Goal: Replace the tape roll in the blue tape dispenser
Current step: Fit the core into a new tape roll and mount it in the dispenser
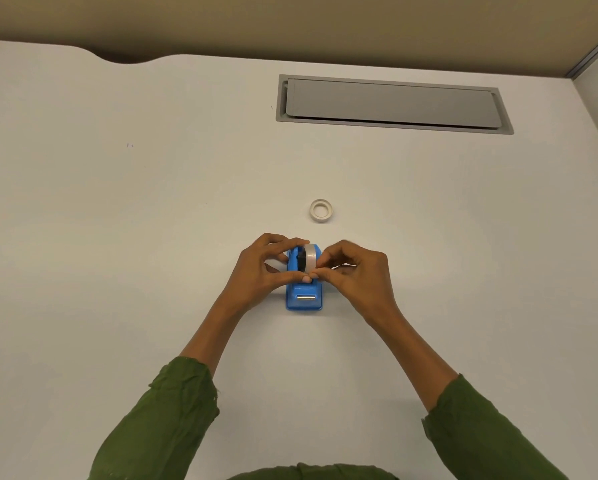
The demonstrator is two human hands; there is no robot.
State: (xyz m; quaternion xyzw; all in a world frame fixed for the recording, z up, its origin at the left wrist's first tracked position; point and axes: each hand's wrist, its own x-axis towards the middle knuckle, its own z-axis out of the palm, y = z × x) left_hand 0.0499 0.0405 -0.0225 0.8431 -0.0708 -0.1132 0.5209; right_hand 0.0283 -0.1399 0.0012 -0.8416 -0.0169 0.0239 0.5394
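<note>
- Green sleeves (173,410) frame the bottom of the head view, both forearms reaching up the white desk (117,220) to the blue tape dispenser (304,301), the landmark for all that follows.
- Left hand (263,268), on the dispenser's left side, is curled with thumb and fingers bracing the body and the top of the roll.
- Right hand (354,271), on the dispenser's right side, is closed to a fingertip pinch at the front of the clear tape roll (311,256); it appears to hold the tape's loose end, though the strip itself is too fine to confirm.
- That roll sits upright in the dispenser's cradle, behind the metal cutter blade (306,298) at the near end.
- Beyond the dispenser and slightly to its right, well apart, lies a second roll or spent core (321,211), flat on the desk.
- Far beyond the dispenser sits a grey cable hatch (391,103).
- Risks, as judged: the end could slip and re-stick to the roll; a skewed pull could crease the tape or miss the blade; fingertips near the blade could be nicked; a hard tug could lift the roll from its cradle.
- Count: one dispenser, one blade, two rolls, two hands, one hatch.
</note>
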